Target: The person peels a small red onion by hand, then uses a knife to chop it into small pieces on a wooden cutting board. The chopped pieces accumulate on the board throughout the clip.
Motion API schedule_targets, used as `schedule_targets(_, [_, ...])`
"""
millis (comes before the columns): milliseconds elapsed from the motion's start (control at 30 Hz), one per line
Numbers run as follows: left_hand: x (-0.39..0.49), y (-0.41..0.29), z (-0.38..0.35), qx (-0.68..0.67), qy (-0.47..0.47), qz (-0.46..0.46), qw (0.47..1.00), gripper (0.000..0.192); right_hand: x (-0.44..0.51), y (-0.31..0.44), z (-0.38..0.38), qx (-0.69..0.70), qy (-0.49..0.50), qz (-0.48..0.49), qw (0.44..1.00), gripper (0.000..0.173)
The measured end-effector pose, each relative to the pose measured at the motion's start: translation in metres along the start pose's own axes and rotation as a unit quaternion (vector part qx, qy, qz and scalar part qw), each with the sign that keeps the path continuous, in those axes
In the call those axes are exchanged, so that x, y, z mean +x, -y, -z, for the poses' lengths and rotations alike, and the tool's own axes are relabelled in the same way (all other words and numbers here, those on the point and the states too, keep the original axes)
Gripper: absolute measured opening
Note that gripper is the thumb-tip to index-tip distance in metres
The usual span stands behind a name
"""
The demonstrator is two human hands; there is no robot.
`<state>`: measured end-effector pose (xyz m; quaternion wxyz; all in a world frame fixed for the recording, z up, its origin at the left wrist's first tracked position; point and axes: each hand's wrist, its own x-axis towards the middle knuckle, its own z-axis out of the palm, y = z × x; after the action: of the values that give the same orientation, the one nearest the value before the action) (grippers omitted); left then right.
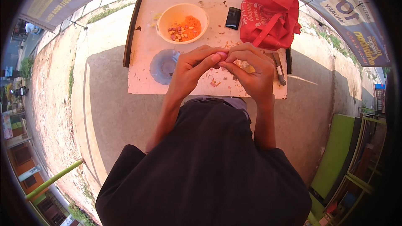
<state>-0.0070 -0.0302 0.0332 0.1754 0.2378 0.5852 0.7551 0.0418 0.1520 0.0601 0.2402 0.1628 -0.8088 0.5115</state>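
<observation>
My left hand [196, 64] pinches a small pink-purple shallot [222, 55] between thumb and fingers, above the near part of a worn white table [139, 80]. The fingertips of my right hand [252, 64] grip the same shallot from the other side. Beyond my left hand stands a cream plastic bowl [172, 15] with shredded carrot [191, 25] and several peeled shallots and garlic cloves [177, 34] in it. A blue scalloped plate [161, 66] lies beside my left wrist. Partly hidden behind my right hand is something yellowish in clear plastic [245, 66].
A knife [279, 69] lies at the table's right edge, its handle towards me. Behind it sits a red fabric bag [268, 22], with a black phone [233, 18] alongside. Scattered dry skins [215, 83] litter the tabletop. At right stands a green bench [333, 153]; printed banners [345, 9] hang ahead.
</observation>
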Motion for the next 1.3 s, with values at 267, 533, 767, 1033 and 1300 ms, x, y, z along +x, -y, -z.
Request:
schedule_targets(267, [-0.0006, -0.0014, 0.0011, 0.014, 0.002, -0.012, 1.000, 0.028, 0.0011, -0.0006, -0.0042, 0.019, -0.026, 0.004, 0.999, 0.020])
schedule_targets(533, [0.0003, -0.0022, 0.0020, 0.040, 0.017, -0.025, 0.999, 0.029, -0.0030, -0.0008, -0.0034, 0.003, -0.016, -0.005, 1.000, 0.023])
schedule_targets(767, [-0.0016, 0.0026, 0.0035, 0.002, 0.020, -0.013, 1.000, 0.029, -0.0018, 0.0010, -0.0049, 0.021, -0.036, 0.003, 0.999, 0.022])
schedule_targets(1033, [-0.0042, 0.0041, -0.0023, -0.019, 0.008, -0.022, 1.000, 0.030, -0.0048, -0.0025, -0.0020, 0.006, -0.024, 0.018, 1.000, 0.021])
schedule_targets(1300, [-0.0048, 0.0049, -0.0032, -0.027, 0.014, -0.033, 0.999, 0.031, -0.0055, 0.0024, -0.0030, 0.046, -0.048, -0.007, 0.998, 0.021])
